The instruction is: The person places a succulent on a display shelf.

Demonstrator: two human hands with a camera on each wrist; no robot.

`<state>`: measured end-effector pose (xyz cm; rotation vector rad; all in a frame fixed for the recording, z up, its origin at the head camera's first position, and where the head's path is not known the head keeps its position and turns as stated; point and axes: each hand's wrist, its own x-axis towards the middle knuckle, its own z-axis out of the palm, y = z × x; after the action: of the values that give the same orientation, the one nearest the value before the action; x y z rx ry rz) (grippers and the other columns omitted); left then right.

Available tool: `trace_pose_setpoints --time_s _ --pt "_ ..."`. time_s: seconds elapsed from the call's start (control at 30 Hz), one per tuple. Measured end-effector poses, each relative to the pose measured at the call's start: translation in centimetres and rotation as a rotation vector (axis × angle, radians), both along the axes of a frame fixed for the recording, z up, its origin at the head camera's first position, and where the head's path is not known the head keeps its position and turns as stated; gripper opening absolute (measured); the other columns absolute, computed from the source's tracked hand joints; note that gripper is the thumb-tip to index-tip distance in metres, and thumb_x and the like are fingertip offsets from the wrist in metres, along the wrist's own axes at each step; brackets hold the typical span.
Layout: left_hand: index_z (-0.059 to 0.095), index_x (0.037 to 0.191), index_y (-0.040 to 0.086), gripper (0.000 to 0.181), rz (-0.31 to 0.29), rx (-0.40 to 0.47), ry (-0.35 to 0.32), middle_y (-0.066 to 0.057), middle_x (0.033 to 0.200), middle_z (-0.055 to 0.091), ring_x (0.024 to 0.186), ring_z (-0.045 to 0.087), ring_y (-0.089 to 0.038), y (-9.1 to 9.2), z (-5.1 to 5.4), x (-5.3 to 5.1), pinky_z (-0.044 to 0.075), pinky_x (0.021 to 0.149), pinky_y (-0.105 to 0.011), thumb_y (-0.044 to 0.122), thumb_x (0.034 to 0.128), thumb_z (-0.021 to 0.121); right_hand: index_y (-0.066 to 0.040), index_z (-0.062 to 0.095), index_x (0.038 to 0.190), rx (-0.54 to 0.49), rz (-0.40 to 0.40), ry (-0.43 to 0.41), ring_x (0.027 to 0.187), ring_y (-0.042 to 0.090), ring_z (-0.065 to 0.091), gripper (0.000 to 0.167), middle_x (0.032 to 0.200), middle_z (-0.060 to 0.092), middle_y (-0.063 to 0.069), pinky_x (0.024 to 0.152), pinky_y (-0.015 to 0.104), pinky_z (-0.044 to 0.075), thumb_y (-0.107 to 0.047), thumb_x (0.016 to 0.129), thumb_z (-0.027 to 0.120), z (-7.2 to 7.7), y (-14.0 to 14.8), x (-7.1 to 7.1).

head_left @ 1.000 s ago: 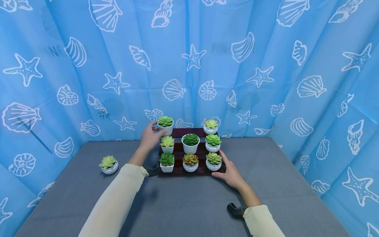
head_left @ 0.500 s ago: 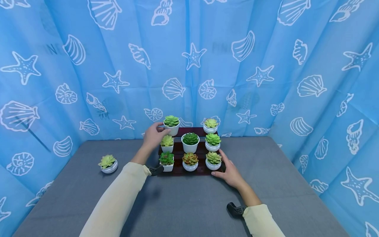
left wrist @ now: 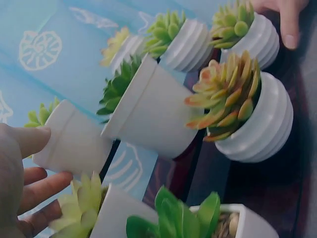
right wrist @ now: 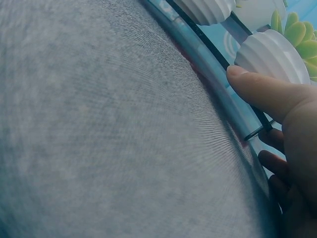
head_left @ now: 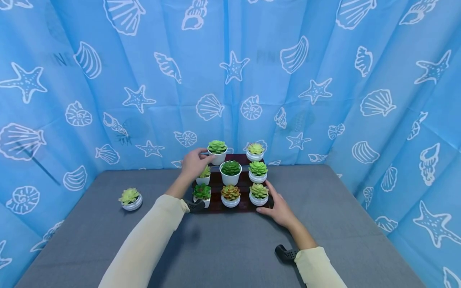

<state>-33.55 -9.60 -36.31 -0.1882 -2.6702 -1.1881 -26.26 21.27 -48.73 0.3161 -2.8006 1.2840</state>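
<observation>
My left hand (head_left: pixel 194 164) pinches a white-potted green succulent (head_left: pixel 217 149) at the top tier of a dark red tiered stand (head_left: pixel 215 205). In the left wrist view, its thumb and fingers lie against the white pot (left wrist: pixel 74 144). Right of it on the top tier sits a pale succulent in a ribbed pot (head_left: pixel 255 152). My right hand (head_left: pixel 282 210) holds the stand's right end, thumb at the front beside a ribbed-pot succulent (head_left: pixel 258 195). In the right wrist view, its fingers (right wrist: pixel 275 161) curl at the stand's side.
A dark green succulent (head_left: pixel 230 173) stands mid-tier, and an orange-tinged one (head_left: pixel 230 196) below it. My left forearm partly covers the left-column pots. Another pale succulent (head_left: pixel 131 199) stands apart on the grey tabletop (head_left: pixel 230 248). A blue shell-patterned curtain (head_left: pixel 234 100) hangs behind.
My left hand has moved the green succulent rightward along the top tier, from its left end towards the middle. My right hand has stayed at the stand's right end.
</observation>
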Motion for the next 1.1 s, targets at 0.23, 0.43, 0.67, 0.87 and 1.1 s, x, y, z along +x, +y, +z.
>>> trace_pose_setpoints --time_s 0.23,0.43,0.67,0.87,1.1 --pt "0.060 0.133 0.010 0.054 -0.013 -0.024 -0.001 -0.007 0.109 0.071 0.103 0.063 -0.026 1.1 0.1 0.0 0.031 0.097 -0.056 0.046 0.0924 0.064 -0.023 0.015 0.157 0.004 0.001 0.008 0.134 0.044 0.034 0.101 0.154 0.031 0.019 0.101 0.064 0.032 -0.030 0.081 0.081 0.0 0.0 0.1" --pt "0.059 0.133 0.010 0.054 -0.015 -0.019 -0.017 -0.007 0.112 0.070 0.106 0.062 -0.026 1.6 0.3 -0.1 0.030 0.097 -0.056 0.045 0.0924 0.064 -0.022 0.015 0.157 0.009 0.006 0.019 0.134 0.044 0.034 0.100 0.154 0.030 0.020 0.101 0.064 0.032 -0.029 0.081 0.081 0.0 0.0 0.1" --pt "0.056 0.137 0.011 0.055 -0.060 -0.016 -0.037 -0.007 0.115 0.069 0.107 0.061 -0.026 1.9 0.5 -0.1 0.028 0.100 -0.056 0.044 0.0930 0.064 -0.022 0.016 0.157 0.006 0.012 0.025 0.133 0.044 0.034 0.100 0.154 0.031 0.019 0.101 0.064 0.032 -0.029 0.081 0.081 -0.1 0.0 0.0" --pt "0.055 0.138 0.011 0.057 -0.089 -0.039 -0.051 -0.005 0.114 0.069 0.107 0.061 -0.026 2.1 0.8 0.0 0.025 0.104 -0.056 0.044 0.0929 0.064 -0.022 0.016 0.157 0.001 0.011 0.030 0.133 0.044 0.035 0.101 0.154 0.031 0.019 0.102 0.064 0.032 -0.029 0.081 0.081 -0.2 -0.1 0.0" --pt "0.057 0.136 0.012 0.054 -0.096 -0.074 -0.036 -0.004 0.115 0.069 0.111 0.059 -0.026 1.9 0.7 -0.1 0.026 0.100 -0.055 0.044 0.0926 0.064 -0.023 0.015 0.157 0.002 0.006 0.026 0.134 0.043 0.034 0.101 0.154 0.031 0.018 0.102 0.064 0.032 -0.029 0.080 0.081 -0.2 0.0 0.0"
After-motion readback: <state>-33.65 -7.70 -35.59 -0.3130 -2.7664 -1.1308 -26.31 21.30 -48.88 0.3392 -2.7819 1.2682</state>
